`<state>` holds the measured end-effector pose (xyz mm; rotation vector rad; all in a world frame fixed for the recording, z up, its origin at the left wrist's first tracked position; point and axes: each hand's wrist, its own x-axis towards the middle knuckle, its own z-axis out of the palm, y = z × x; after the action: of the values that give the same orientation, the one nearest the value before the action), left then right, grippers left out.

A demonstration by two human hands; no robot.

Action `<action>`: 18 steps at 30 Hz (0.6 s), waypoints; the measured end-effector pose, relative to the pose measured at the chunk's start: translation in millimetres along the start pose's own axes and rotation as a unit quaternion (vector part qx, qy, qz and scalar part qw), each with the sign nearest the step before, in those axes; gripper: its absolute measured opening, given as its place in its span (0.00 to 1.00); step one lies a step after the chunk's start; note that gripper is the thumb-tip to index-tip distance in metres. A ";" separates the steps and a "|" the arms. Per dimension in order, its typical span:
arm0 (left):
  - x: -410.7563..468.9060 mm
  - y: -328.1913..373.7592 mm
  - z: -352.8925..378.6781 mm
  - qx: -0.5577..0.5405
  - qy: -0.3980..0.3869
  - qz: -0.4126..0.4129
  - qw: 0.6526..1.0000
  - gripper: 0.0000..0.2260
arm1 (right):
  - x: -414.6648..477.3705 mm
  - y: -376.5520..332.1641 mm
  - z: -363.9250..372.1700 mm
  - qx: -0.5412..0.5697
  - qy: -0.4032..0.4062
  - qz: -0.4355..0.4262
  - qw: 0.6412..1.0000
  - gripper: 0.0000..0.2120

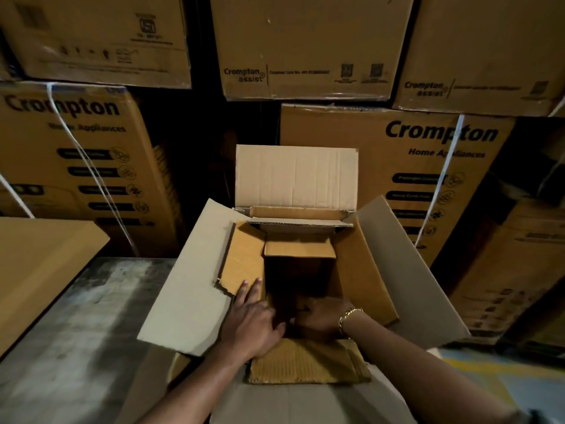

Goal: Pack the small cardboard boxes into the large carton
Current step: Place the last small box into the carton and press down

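Fingers [249, 290] of left hand [253, 322] spread flat, tips pressed on near end of a loose brown liner [243, 261] along carton's left inner wall; thumb pointing toward right hand. Nothing held, only pressing. Right hand [321, 315] curled downward inside carton [186, 289], knuckles up, fingertips lost in shadow; cannot tell whether closed on anything. Gold bracelet [347, 318] at right wrist. Hands close together, nearly touching at near edge of the opening.

Carton open on top, all four flaps [296, 175] folded outward: far flap upright, left and right flaps splayed wide, near flap under the forearms. Inside, a dark well at centre, bounded by cardboard pieces: liner at left, another brown sheet [363, 270] leaning on right wall, a ribbed corrugated piece [305, 362] lying over near edge beneath both wrists. At far side of well, a flat brown top [298, 249], maybe a small box or a divider; too dark to tell which. Pale corrugated strip [299, 223] lying across far inner edge just beyond it.

Carton resting on grey, scuffed floor [82, 319]. Tan cardboard sheet [39, 264] at left, edge jutting toward carton, apart from it. Behind, stacked brown shipping boxes [397, 166] printed "Crompton Home Appliances", some bound with white strapping [88, 166]; upper boxes marked "Crompton assist". Dark gap between stacks directly behind far flap. Lighting dim throughout.
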<state>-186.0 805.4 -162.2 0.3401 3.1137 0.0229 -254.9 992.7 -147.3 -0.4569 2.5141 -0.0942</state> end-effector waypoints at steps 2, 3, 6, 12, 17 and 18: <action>0.2 0.4 1.0 0.000 -0.004 0.001 1.000 0.31 | 29.7 -1.6 -2.7 0.049 -0.001 0.028 0.998 0.41; 0.6 0.2 1.7 -0.001 -0.004 0.001 1.000 0.31 | 42.4 -1.3 -2.3 0.056 0.017 0.044 0.997 0.44; 2.2 -3.3 1.8 -0.016 -0.004 0.002 1.000 0.32 | 71.1 3.2 -13.5 0.015 0.190 0.061 0.980 0.46; 7.5 -8.8 5.8 -0.073 -0.005 0.019 0.997 0.32 | 115.4 31.5 -86.2 -0.035 0.301 0.032 0.952 0.45; 12.4 -8.5 13.6 -0.069 -0.002 0.035 0.997 0.33 | 145.6 50.1 -124.3 -0.051 0.227 0.033 0.972 0.42; 14.5 -9.3 15.8 -0.069 -0.001 0.037 0.997 0.34 | 152.0 50.3 -125.4 -0.052 0.218 0.037 0.974 0.42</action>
<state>-201.9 799.7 -178.2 0.4501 3.0737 0.2358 -457.5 983.8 -132.0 -0.4182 2.9761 -0.0350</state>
